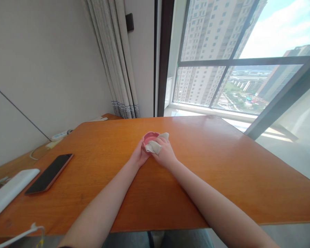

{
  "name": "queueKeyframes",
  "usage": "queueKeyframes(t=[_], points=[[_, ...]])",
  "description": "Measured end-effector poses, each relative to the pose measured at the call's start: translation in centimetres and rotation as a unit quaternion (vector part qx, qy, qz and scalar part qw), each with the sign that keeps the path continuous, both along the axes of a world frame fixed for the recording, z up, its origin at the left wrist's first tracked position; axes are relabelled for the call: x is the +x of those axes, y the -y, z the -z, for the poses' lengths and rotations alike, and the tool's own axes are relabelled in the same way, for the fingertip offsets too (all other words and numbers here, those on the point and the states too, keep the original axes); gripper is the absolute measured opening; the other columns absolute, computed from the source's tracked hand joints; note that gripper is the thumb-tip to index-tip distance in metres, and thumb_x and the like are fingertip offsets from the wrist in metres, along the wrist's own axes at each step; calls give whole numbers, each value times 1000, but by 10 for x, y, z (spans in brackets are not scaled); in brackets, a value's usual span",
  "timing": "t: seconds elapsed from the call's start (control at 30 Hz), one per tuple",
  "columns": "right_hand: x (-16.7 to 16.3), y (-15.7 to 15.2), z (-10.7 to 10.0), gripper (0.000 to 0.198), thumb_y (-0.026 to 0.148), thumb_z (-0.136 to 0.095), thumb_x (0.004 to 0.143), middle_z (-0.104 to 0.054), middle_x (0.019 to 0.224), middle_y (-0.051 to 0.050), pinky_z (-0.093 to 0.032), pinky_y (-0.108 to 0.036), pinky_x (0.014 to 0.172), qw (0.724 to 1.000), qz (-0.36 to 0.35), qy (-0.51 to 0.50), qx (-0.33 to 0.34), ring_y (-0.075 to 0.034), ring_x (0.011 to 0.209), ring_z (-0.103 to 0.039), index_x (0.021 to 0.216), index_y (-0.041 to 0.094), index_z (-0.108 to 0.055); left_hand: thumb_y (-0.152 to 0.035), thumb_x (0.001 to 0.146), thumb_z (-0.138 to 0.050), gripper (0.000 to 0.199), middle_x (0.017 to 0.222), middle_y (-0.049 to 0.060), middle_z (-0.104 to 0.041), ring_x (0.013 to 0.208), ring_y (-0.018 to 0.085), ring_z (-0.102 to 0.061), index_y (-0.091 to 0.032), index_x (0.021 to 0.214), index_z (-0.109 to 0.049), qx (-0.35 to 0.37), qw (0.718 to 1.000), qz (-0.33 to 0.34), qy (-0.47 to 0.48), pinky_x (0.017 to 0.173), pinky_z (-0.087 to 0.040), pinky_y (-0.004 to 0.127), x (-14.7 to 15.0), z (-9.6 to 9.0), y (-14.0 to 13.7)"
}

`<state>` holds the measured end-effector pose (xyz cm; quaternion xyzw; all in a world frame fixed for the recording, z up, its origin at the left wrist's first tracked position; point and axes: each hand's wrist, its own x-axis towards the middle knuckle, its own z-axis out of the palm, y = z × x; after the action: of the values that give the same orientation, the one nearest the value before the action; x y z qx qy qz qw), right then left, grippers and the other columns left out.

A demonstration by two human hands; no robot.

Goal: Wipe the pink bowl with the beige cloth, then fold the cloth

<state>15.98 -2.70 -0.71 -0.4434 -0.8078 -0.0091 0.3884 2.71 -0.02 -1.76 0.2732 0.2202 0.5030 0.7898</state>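
A small round pink dish (150, 136) with a notched rim is held above the middle of the wooden table. My left hand (139, 154) is closed round its left side. In my right hand (166, 153) is a crumpled whitish cloth or tissue (153, 147), pressed against the near inside of the dish. One end of the cloth sticks out beyond the right fingers. Part of the dish is hidden behind the cloth and the right fingers.
On the left of the wooden table (222, 179) lie a dark-screened phone (50, 173) and a long white case-like object (12, 193). A white cable (20, 237) crosses the near left corner. A power strip (60, 135) lies along the wall, and a large window is at the right.
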Motion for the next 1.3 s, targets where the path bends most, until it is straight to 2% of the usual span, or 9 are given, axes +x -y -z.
queueKeyframes(t=[0.1, 0.2, 0.4, 0.53, 0.67, 0.8, 0.93, 1.13, 1.3], points=[[-21, 5, 7, 31, 27, -51, 84, -60, 107, -12, -36, -46, 92, 995, 70, 71, -17, -27, 104, -49, 113, 16, -55, -43, 90, -46, 45, 103, 12, -69, 100, 20, -63, -8, 113, -60, -29, 1000, 6, 10, 98, -43, 31, -1, 3, -4], [-20, 1, 8, 20, 25, -48, 87, -63, 94, -11, -39, -43, 86, 992, 87, 79, -42, -25, 93, -52, 101, 15, -59, -40, 89, -49, 42, 100, 10, -69, 96, 19, -64, -9, 116, -58, -21, 1000, -3, 11, 98, -43, 32, -2, 4, -5], [25, -14, 0, 15, 34, -55, 81, -62, 78, -5, -43, -32, 76, 999, -40, -16, -14, -19, 80, -53, 80, 19, -60, -55, 89, -41, 57, 115, 15, -65, 105, 26, -61, -10, 119, -58, 15, 997, 77, 10, 94, -45, 39, -3, -2, 1], [32, -12, -4, 19, 39, -55, 80, -59, 75, -4, -43, -32, 75, 997, -80, -9, 13, -18, 78, -52, 78, 20, -58, -39, 89, -48, 35, 97, 8, -71, 89, 19, -65, -13, 106, -64, -24, 999, 30, -34, 88, -47, 33, -1, -3, 3], [7, -2, -1, 22, 40, -54, 83, -62, 89, -6, -38, -39, 87, 999, -17, 36, 28, -22, 90, -51, 91, 20, -59, -37, 88, -49, 31, 96, 7, -70, 88, 18, -64, -13, 103, -64, -30, 999, -27, -13, 87, -48, 31, 2, -1, 1], [-22, 5, 6, 18, 29, -48, 87, -61, 91, -7, -30, -49, 95, 990, 87, 110, 20, -24, 89, -49, 98, 19, -58, -39, 91, -44, 35, 89, 10, -68, 86, 17, -63, -10, 95, -63, -49, 998, -9, 26, 87, -47, 28, 1, 1, -1], [-14, -1, 5, 15, 27, -47, 88, -61, 85, -6, -32, -45, 94, 992, 74, 103, 1, -21, 84, -49, 91, 18, -59, -30, 86, -56, 19, 70, 2, -64, 64, 12, -61, -12, 91, -63, -23, 999, -38, 15, 73, -49, 25, -2, 3, -3], [18, -10, -1, 15, 23, -47, 88, -62, 86, -5, -35, -37, 89, 995, -60, 82, 24, -20, 86, -49, 92, 18, -60, -50, 87, -48, 49, 109, 13, -67, 96, 23, -64, -11, 115, -60, -1, 998, 64, -29, 86, -49, 35, -11, -3, -4], [11, -11, 5, 14, 24, -48, 87, -58, 90, -7, -33, -41, 94, 996, -32, 77, 32, -22, 93, -47, 93, 19, -60, -33, 87, -54, 41, 111, 8, -68, 101, 19, -63, -16, 124, -55, 21, 999, -37, -33, 95, -45, 32, -6, 0, -6]])
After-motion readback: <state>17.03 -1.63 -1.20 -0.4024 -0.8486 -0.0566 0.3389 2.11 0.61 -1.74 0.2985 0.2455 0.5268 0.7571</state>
